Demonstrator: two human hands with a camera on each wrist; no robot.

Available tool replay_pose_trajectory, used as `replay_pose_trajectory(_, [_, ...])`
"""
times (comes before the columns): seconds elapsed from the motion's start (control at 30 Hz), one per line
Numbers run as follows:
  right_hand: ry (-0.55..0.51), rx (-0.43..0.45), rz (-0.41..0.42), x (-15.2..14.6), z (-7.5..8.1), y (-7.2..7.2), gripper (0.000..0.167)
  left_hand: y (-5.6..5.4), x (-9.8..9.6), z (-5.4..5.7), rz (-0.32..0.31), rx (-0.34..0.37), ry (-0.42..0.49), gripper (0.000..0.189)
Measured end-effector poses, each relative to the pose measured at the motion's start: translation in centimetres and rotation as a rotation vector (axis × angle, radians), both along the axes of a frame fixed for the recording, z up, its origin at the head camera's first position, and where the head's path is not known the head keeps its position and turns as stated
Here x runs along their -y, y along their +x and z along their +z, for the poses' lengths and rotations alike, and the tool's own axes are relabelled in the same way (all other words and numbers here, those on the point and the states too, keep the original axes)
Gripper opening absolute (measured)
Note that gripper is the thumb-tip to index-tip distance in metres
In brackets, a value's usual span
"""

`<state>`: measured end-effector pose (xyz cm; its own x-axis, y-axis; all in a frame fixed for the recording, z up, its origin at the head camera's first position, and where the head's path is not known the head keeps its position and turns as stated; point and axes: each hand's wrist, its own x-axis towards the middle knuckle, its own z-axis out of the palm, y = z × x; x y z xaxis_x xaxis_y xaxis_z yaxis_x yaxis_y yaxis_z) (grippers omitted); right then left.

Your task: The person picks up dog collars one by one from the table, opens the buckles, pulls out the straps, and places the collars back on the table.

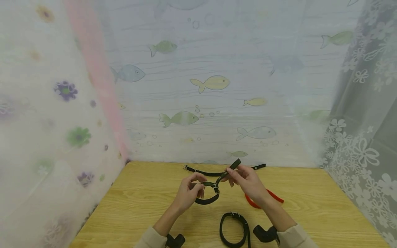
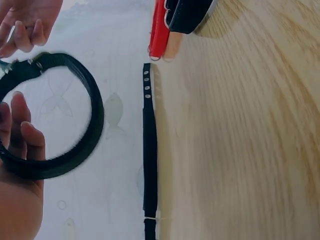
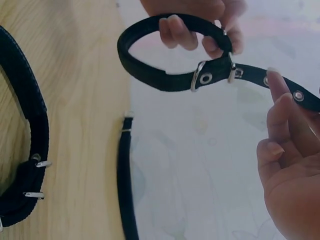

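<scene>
A dark green-black collar (image 1: 207,200), looped through its buckle (image 3: 232,67), is held up above the table between both hands. My left hand (image 1: 186,193) grips the loop, its fingers curled round the band. At the collar's free end, my right hand (image 1: 248,181) pinches the strap between thumb and fingers. The right wrist view shows a metal ring (image 3: 197,75) beside the buckle and metal eyelets (image 3: 298,95) along the strap. In the left wrist view the round loop (image 2: 95,115) partly covers the left fingers.
On the wooden table (image 1: 139,193) a black collar (image 1: 204,173) lies stretched along the back edge. A red collar (image 1: 276,196) lies partly under the right forearm. Nearer the front is a coiled black collar (image 1: 221,227). Behind the table hangs a fish-patterned curtain (image 1: 214,120).
</scene>
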<state>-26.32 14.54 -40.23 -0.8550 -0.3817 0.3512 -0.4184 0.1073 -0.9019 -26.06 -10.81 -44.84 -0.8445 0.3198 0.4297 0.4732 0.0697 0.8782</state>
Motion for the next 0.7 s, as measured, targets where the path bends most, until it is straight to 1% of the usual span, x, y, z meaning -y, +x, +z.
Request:
replay_pose_trajectory(0.1, [-0.007, 0.012, 0.029, 0.1, -0.2, 0.1, 0.027, 0.1, -0.1, 0.1, 0.019, -0.006, -0.063, 0.03])
replay_pose_trajectory(0.2, [-0.006, 0.001, 0.08, 0.2, -0.4, 0.1, 0.028, 0.2, -0.3, 0.2, 0.028, -0.05, -0.12, 0.035])
replay_pose_trajectory(0.3, [-0.01, -0.018, 0.137, 0.4, -0.4, 0.1, 0.027, 0.2, -0.7, 0.1, 0.032, -0.107, -0.155, 0.026])
replay_pose_trajectory(0.4, [-0.009, -0.037, 0.164, 0.5, -0.4, 0.1, 0.024, 0.1, -0.9, -0.1, 0.028, -0.13, -0.157, 0.018])
replay_pose_trajectory(0.53, [0.024, -0.054, 0.148, 0.6, -0.4, 0.0, 0.024, 0.0, -1.0, -0.3, 0.025, -0.14, -0.15, 0.013])
replay_pose_trajectory(0.6, [0.057, -0.052, 0.128, 0.6, -0.4, 0.0, 0.023, -0.1, -1.0, -0.3, 0.035, -0.162, -0.169, 0.011])
replay_pose_trajectory(0.7, [0.137, -0.067, 0.099, 0.6, -0.4, 0.0, 0.02, -0.1, -1.0, -0.3, 0.043, -0.189, -0.215, 0.013])
